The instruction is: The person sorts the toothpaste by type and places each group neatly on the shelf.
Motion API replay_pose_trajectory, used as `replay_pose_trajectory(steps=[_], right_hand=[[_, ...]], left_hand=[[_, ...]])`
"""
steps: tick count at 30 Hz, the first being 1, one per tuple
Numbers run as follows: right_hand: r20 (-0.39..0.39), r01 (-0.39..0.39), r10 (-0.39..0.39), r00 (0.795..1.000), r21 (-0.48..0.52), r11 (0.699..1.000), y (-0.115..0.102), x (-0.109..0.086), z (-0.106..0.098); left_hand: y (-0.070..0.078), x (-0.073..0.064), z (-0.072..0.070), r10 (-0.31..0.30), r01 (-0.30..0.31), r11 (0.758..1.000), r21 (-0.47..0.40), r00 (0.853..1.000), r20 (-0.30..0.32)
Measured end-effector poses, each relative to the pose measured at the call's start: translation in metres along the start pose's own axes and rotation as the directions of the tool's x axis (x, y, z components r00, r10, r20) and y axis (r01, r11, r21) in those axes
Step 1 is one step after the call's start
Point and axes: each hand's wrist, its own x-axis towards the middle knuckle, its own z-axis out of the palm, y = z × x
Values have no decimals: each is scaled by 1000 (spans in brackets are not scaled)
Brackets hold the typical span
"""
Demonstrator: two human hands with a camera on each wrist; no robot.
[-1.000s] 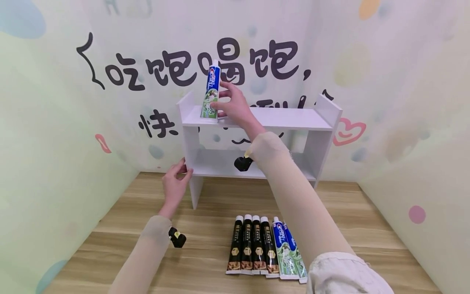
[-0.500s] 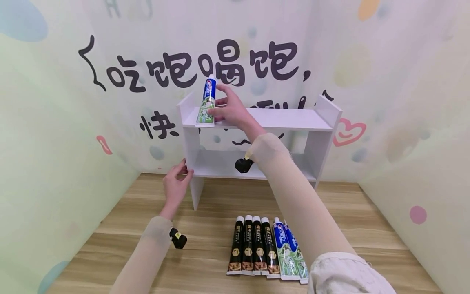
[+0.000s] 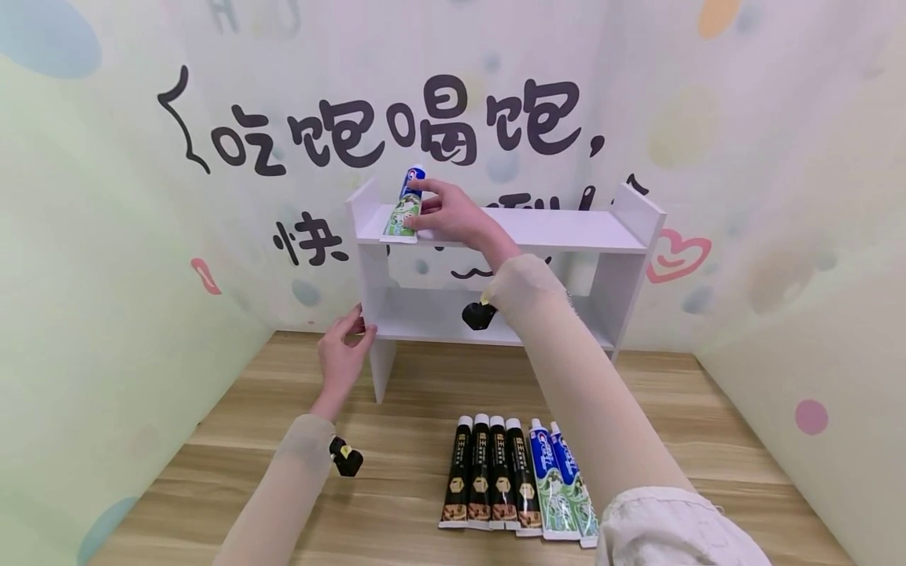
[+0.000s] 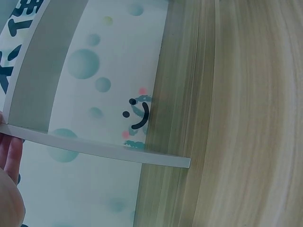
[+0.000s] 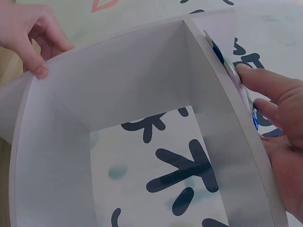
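My right hand (image 3: 458,214) holds a blue and green toothpaste tube (image 3: 405,211) by its right side, over the left end of the white shelf's (image 3: 559,228) top board. The tube leans back, cap up, its flat end at the board's front edge. In the right wrist view the tube (image 5: 230,71) shows edge-on against the board, thumb and fingers on it. My left hand (image 3: 341,358) grips the shelf's left side panel at the middle board, thumb on the front edge; its fingers (image 4: 13,153) lie along the outer face.
On the wooden table (image 3: 396,487), several black toothpaste tubes (image 3: 480,475) lie side by side in front of the shelf. Two blue and green tubes (image 3: 552,483) lie right of them, one partly hidden by the right forearm. A printed wall (image 3: 233,196) stands behind.
My right hand has lowered the toothpaste tube, which now leans farther back, and its fingers have moved onto the upper part. The left hand stays on the shelf.
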Motion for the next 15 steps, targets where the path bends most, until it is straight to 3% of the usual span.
replay_pose_trajectory(steps=[6, 15], right_hand=[[6, 23, -23, 1000, -76, 997, -2, 2, 1], [1, 42, -43, 999, -182, 982, -1, 6, 9]], left_hand=[[-2, 1, 2, 16, -16, 1000, -26, 1000, -3], [-1, 0, 1, 20, -19, 999, 29, 1000, -10]])
